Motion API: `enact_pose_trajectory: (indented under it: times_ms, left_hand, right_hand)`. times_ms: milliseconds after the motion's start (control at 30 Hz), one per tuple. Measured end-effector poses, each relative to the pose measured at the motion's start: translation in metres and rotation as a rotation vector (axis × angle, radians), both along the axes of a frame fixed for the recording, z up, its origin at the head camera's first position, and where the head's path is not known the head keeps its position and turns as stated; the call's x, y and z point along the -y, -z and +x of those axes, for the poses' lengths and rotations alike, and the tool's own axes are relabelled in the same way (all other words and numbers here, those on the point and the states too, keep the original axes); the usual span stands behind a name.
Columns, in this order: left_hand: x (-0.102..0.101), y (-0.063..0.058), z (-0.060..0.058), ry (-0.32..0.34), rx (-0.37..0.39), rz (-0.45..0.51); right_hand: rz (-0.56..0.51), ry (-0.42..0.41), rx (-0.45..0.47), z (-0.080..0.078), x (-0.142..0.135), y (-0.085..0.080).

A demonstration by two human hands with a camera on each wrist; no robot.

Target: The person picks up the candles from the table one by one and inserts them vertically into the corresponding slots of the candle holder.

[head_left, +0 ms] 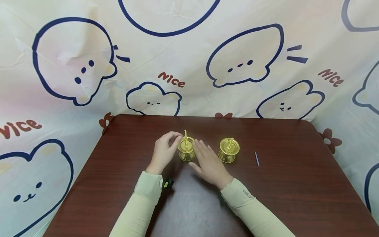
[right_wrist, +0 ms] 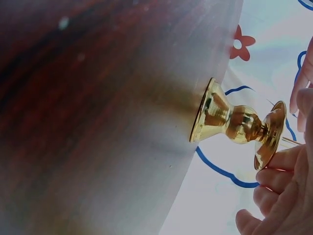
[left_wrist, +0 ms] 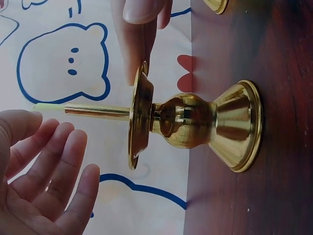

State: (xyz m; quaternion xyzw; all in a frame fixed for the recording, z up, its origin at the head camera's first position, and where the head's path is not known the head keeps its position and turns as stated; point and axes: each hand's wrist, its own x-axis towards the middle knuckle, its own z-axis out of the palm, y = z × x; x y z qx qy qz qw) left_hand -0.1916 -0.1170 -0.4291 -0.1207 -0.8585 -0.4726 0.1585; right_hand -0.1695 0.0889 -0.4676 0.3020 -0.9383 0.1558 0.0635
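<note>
A shiny gold candle holder (head_left: 187,154) stands upright on the table, a pale yellow-green thin candle (left_wrist: 51,106) poking out of its upright tube. My left hand (head_left: 165,149) is at its left, thumb and index fingertips close beside the candle's top, the other fingers loosely bent. On the opposite side my right hand (head_left: 211,166) has its fingers extended, their tips at the rim of the holder's dish (left_wrist: 139,115). In the right wrist view, those fingers (right_wrist: 281,169) lie against the dish edge. Part of the candle is hidden in the tube.
A second gold candle holder (head_left: 229,151) stands to the right of my right hand. Farther right a thin bluish-purple stick (head_left: 256,158) lies on the brown table (head_left: 281,197). A patterned cloth (head_left: 195,59) hangs behind the table's far edge.
</note>
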Motion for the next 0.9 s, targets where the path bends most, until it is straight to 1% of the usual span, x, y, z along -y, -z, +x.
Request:
enact_pose_trajectory:
  times_ms: [233,367,467,600,733,900]
  left_hand:
    - [0.002,0.001,0.007,-0.004,-0.030,-0.041]
    - [0.002,0.001,0.012,0.001,-0.027,-0.057]
    - [0.003,0.001,0.016,0.011,-0.023,-0.070]
    - [0.004,0.003,0.020,0.025,-0.025,-0.094]
    - [0.004,0.004,0.024,0.038,-0.029,-0.116]
    - [0.003,0.003,0.030,0.036,-0.074,-0.160]
  right_hand:
    - [0.000,0.005,0.008,-0.002,-0.001,-0.002]
    - [-0.016,0.010,0.009,-0.002,-0.002,-0.002]
    - [-0.029,0.014,-0.010,-0.003,-0.003,-0.002]
    - [-0.074,0.016,-0.067,-0.001,-0.004,-0.003]
    - [-0.146,0.014,-0.141,0.003,-0.006,-0.005]
    - [-0.219,0.031,-0.257,0.010,-0.010,-0.010]
